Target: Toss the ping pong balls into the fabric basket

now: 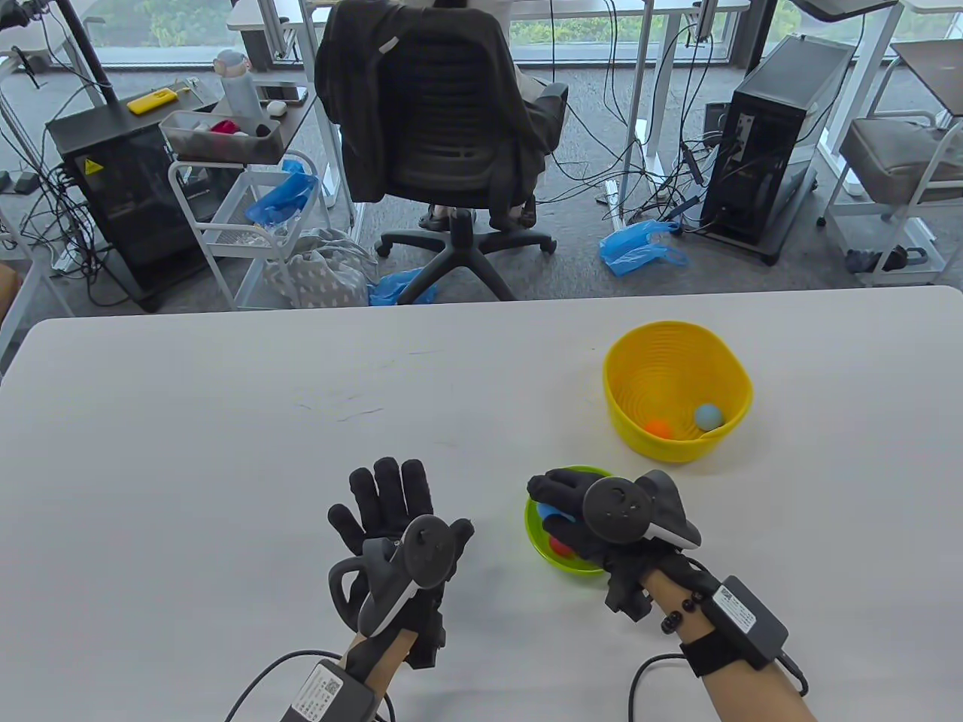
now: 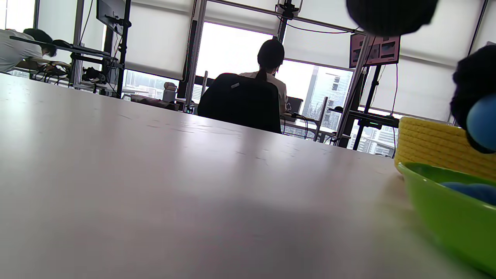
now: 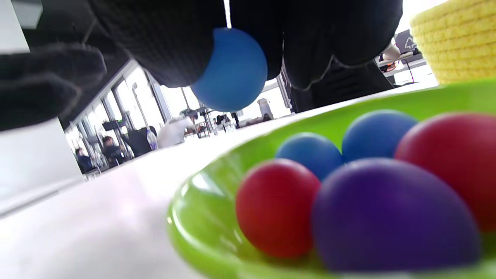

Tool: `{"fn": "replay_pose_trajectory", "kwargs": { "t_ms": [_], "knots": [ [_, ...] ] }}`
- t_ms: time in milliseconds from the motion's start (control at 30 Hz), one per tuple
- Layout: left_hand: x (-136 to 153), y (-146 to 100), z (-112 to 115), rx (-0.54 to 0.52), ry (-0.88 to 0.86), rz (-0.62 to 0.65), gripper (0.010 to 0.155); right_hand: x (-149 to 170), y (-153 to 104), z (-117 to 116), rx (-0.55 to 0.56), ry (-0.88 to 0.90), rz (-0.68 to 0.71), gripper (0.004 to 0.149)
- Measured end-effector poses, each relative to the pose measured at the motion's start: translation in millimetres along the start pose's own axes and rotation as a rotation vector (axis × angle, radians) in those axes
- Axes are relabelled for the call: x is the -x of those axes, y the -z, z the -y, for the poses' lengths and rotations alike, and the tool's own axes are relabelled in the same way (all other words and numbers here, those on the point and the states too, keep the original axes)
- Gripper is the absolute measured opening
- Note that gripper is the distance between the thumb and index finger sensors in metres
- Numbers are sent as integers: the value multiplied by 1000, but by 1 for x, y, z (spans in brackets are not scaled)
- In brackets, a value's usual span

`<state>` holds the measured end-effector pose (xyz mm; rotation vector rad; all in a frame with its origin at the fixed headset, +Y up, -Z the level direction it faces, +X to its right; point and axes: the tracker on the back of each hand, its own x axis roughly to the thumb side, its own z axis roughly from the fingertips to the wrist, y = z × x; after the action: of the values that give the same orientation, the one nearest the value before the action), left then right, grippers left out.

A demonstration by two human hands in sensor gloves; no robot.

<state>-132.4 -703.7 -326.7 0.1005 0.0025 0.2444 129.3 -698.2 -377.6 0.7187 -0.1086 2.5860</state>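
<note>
Our left hand (image 1: 391,526) rests flat on the worktop (image 1: 226,451), fingers spread, left of the green bowl (image 1: 536,526). Our right hand (image 1: 594,519) pinches a blue ball (image 3: 232,69) above that bowl. The yellow basket (image 1: 677,391) lies beyond the bowl, to its right, nearer our right hand.

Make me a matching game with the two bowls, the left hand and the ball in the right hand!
Things:
1. yellow basket
2. green bowl
3. left hand
4. blue ball

Places:
A. flat on the table
B. held by the right hand
C. under the right hand
D. holds an orange ball and a pale blue ball

Pairs: 1-D, 2-C, 3-A, 4-B
</note>
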Motion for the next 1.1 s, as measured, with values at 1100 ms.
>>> {"fn": "replay_pose_trajectory", "kwargs": {
  "t_ms": [1100],
  "knots": [
    [-2,2,0,16,45,-28,94,157,-29,39,324,1335,-323,85]
  ]
}}
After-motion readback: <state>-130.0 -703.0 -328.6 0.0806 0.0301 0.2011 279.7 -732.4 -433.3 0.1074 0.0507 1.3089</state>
